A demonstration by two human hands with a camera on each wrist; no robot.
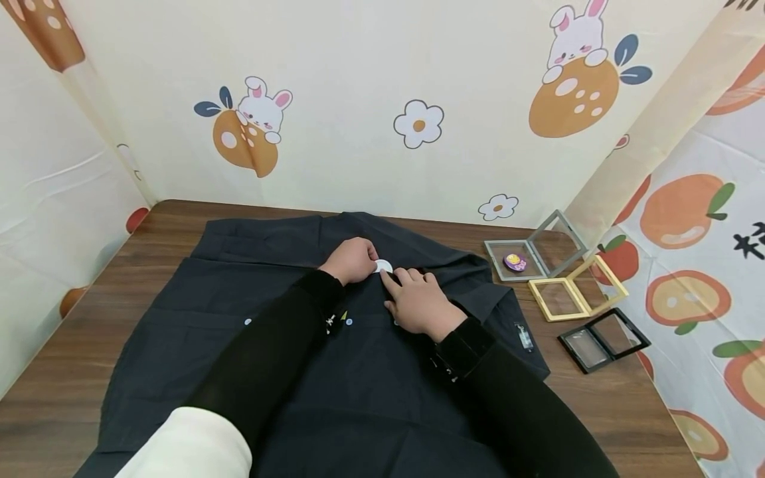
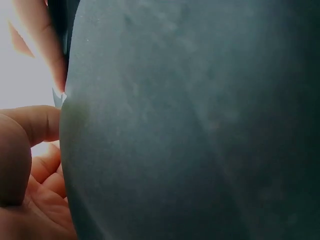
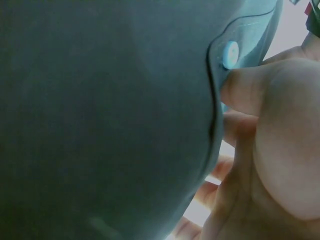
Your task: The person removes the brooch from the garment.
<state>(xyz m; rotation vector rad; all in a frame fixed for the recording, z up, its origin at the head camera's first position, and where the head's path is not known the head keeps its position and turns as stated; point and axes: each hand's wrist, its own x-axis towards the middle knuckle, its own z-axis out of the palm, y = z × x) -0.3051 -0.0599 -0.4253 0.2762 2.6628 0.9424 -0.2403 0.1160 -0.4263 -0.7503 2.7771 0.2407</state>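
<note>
A dark navy buttoned garment [image 1: 257, 372] lies spread over the wooden table, with a small button [image 1: 248, 321] on its left side and another button [image 1: 349, 322] near the middle. On its upper part is a white round piece [image 1: 384, 266], partly hidden by fingers. My left hand [image 1: 352, 260] pinches this piece at its left edge, fingers curled. From the other side my right hand [image 1: 420, 302] rests on the cloth, its forefinger touching the lower edge of the piece. In the right wrist view, the right thumb [image 3: 245, 90] lies beside a pale button [image 3: 230, 55].
Three opened square frames stand at right: grey [image 1: 540, 273], yellow [image 1: 558, 318] and black [image 1: 592, 368]. A purple and yellow badge [image 1: 514, 262] sits in the grey one. A small clear piece [image 1: 524, 337] lies on the garment's right side. Patterned curtain [image 1: 346, 153] walls the table's back.
</note>
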